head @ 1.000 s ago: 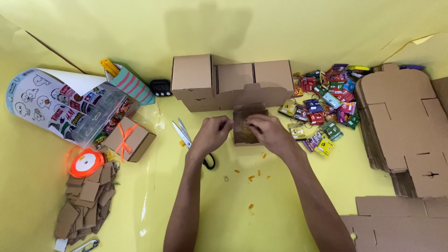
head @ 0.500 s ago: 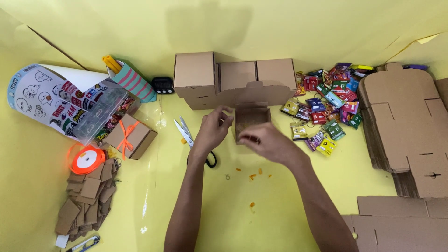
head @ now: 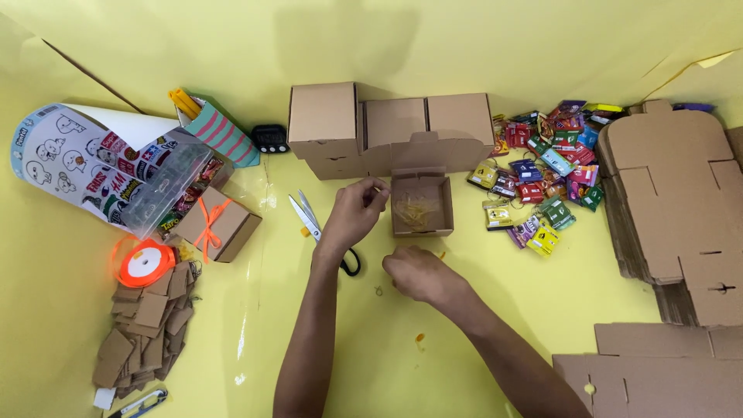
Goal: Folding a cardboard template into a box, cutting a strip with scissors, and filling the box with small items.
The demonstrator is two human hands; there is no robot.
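Mid-table, toward the back edge: small open cardboard box (head: 422,203), yellow shred inside | left hand (head: 354,213) pinches a shred strand beside its left wall | right hand (head: 418,272) curled before it, grip unclear | box likely light, crushable; hold by side walls

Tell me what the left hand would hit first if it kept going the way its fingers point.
The left hand points right, toward the small open cardboard box. It would likely meet that box's near left wall first, though the hand's height above the table is hard to judge.
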